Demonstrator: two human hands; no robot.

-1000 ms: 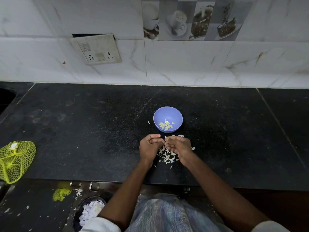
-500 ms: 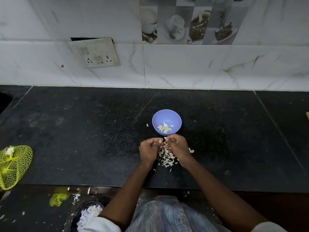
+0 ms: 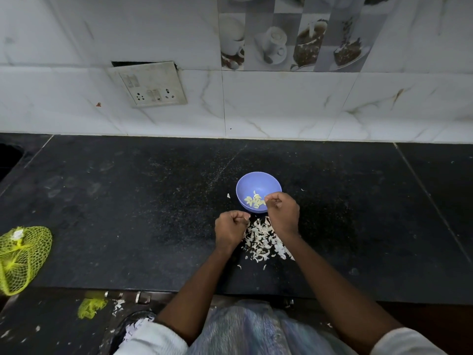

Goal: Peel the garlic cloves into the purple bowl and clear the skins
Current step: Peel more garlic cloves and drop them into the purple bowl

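The bowl (image 3: 258, 192) stands on the dark counter (image 3: 128, 213), and everything else sits around it. Peeled cloves (image 3: 254, 201) lie in a small heap on its floor. The right hand (image 3: 282, 213) hangs over the bowl's near-right rim with its fingers curled and thumb and forefinger pinched together above the cloves; whatever is between them is too small to make out, so I cannot tell whether it holds a clove or nothing. The left hand (image 3: 230, 228) is just in front of the bowl and to its left, fingers curled into a loose fist; a pale fleck shows at its fingertips, but I cannot tell if it is a skin or an unpeeled clove. The skins (image 3: 263, 240) spread in a loose pile on the counter directly in front of the bowl, between the two wrists, with a few strays beside the bowl's left and right. Far to the bowl's left, at the counter's edge, lies a yellow net bag (image 3: 21, 257). My guess is that a peeled clove is going, or has just gone, into the bowl. Cloves are small, firm and a bit slick once bare, best pinched across their flat sides. The skins are papery, almost weightless and likely to cling or drift, so they should be swept together with a flat palm rather than picked singly.
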